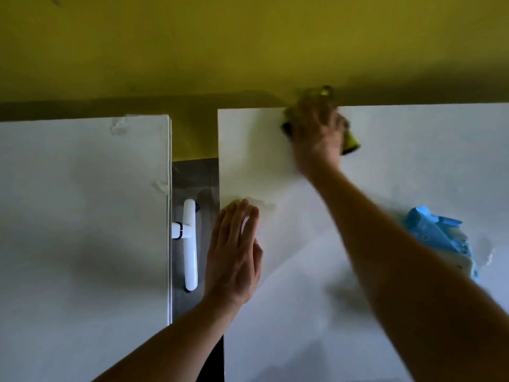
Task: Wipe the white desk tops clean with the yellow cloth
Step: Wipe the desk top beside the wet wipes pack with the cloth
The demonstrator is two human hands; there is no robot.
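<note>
Two white desk tops lie side by side with a gap between them, the left desk top [82, 216] and the right desk top [399, 166]. My right hand [316, 130] is blurred at the far edge of the right desk and holds the bunched yellow cloth [351, 143] against the surface; most of the cloth is hidden under the hand. Near the right desk's left edge, my left hand [234, 252] lies flat with straight fingers, pressing on the top. Chipped, rough patches show on both tops.
A yellow wall [248, 45] rises right behind the desks. In the gap between the desks a white tube-shaped object [190, 244] lies on a grey floor. A crumpled blue and white packet [438, 235] rests on the right desk near my right forearm.
</note>
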